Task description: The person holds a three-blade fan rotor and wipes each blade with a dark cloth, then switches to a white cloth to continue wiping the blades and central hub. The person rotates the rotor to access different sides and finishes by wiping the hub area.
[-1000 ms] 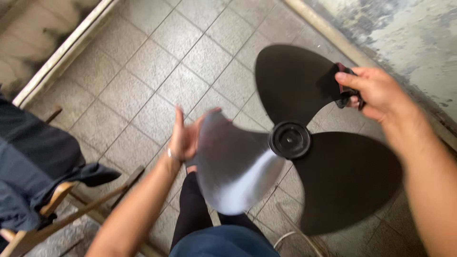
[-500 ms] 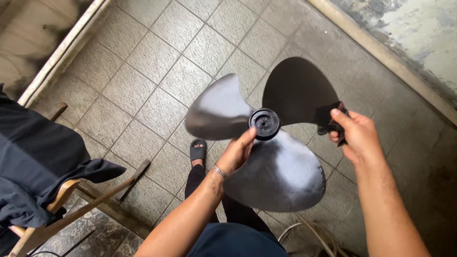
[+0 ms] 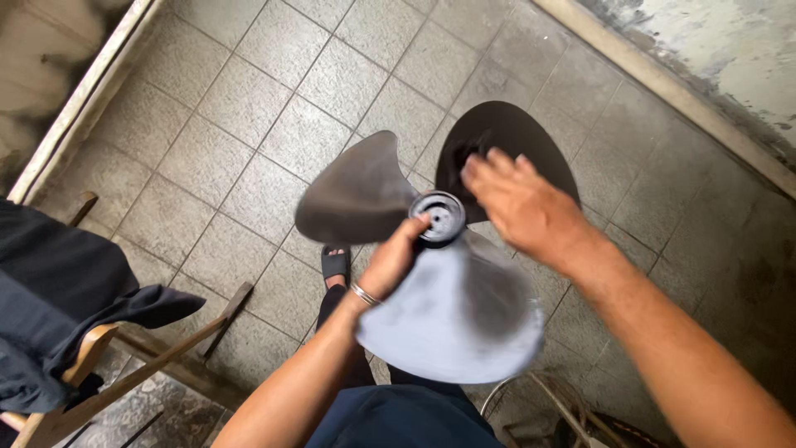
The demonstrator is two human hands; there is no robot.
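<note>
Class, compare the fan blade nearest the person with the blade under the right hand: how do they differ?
The near blade looks pale grey and shiny; the far blade looks dull and nearly black. The near blade points toward the person's legs and is fully in view; the far blade points away and is partly covered by the right hand. Both are broad, rounded and join the same black hub, which the left hand steadies.

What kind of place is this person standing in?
Probably a home patio or utility yard: grey floor tiles, a stained, weathered wall, and a wooden chair draped with dark clothes. The hands hold a fan blade.
</note>
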